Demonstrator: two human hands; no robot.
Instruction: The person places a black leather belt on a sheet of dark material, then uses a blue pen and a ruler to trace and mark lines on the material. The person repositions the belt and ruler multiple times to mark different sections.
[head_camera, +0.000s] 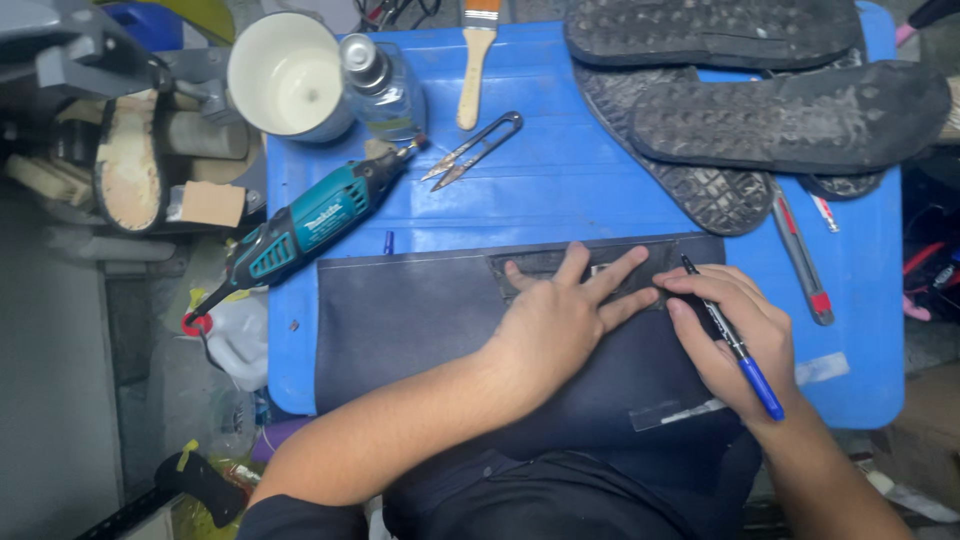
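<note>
A dark leather sheet (420, 330) is laid on the blue board (560, 190). It is pressed flat by the left hand (560, 320), fingers spread over a clear template (600, 265), largely hidden. A blue pen (735, 345) is pinched in the right hand (735, 335), tip at the template's edge.

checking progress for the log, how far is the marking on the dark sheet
Done: dark navy material sheet lies flat on the blue plastic table. In hand: left hand pins a dark template; right hand traces with a blue pen. Left: no finished outline is visible.
</note>
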